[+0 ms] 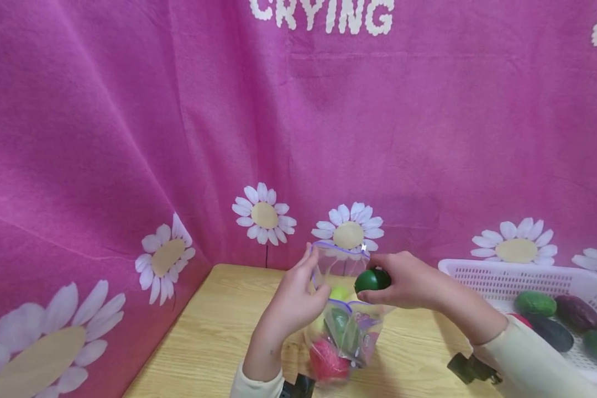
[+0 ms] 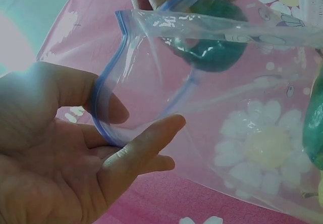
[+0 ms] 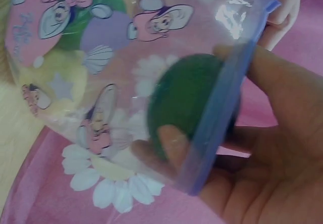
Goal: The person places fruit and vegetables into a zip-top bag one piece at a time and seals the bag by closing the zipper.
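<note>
A clear zip bag with a purple-blue zip rim and printed cartoon figures stands upright on the wooden table, its mouth apart. My left hand holds the left side of that rim, fingers on both sides of the film in the left wrist view. With its fingers curled round it, my right hand grips a dark green round fruit at the bag's mouth. In the right wrist view the fruit shows through the film, inside the rim. A red fruit, a green one and a yellow-green one lie in the bag.
On the right stands a white perforated basket with several green and dark purple vegetables, among them a purple one. Behind the wooden table hangs a pink cloth with daisies, and it also runs along the left side.
</note>
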### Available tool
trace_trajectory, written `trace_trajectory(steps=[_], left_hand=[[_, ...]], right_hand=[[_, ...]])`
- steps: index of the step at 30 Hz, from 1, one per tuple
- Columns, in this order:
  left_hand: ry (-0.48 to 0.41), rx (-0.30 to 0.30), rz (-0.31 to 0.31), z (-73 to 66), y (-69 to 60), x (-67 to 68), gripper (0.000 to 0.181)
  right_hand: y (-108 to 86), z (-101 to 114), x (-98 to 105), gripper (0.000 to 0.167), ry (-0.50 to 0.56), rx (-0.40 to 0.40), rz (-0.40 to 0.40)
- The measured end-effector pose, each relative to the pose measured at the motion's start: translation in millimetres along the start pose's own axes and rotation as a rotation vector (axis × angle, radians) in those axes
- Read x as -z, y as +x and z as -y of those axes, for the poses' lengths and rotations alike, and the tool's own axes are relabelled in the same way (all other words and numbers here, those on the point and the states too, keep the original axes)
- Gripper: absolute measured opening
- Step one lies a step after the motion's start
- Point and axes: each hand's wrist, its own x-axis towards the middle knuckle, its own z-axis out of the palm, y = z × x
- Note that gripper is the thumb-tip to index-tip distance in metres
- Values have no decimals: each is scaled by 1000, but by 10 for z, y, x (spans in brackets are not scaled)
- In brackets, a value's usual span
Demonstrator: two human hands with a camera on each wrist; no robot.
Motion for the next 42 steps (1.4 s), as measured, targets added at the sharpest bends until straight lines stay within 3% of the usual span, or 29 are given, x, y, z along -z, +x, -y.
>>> trace_trajectory(steps=[5,12,22,30,34,37,42], left_hand=[[-25,14,4,13,10,-25,71],[-28,13,3,39,16,-38,71],[-37,18,5,62,23,-48,72],[-4,-13,-20,41,30,-39,71],[-15,-4,-20,22,22,-37,71],[-17,2,-16,11,22,-38,71],[-1,3,-19,2,27,-31,71]], right_hand=[[-11,-3,29,37,-52,-31,51],[-41,-38,14,38,-72,-34,48],[-146,-113,-3,15,-18,129,-64],[-380,-296,251,10,5,211,-231],[-623,-593,393,20,-61,173,-361],[-846,-938,441,22,-115,85,-404],[-1221,-1543,363,17,-170,-147,-253]])
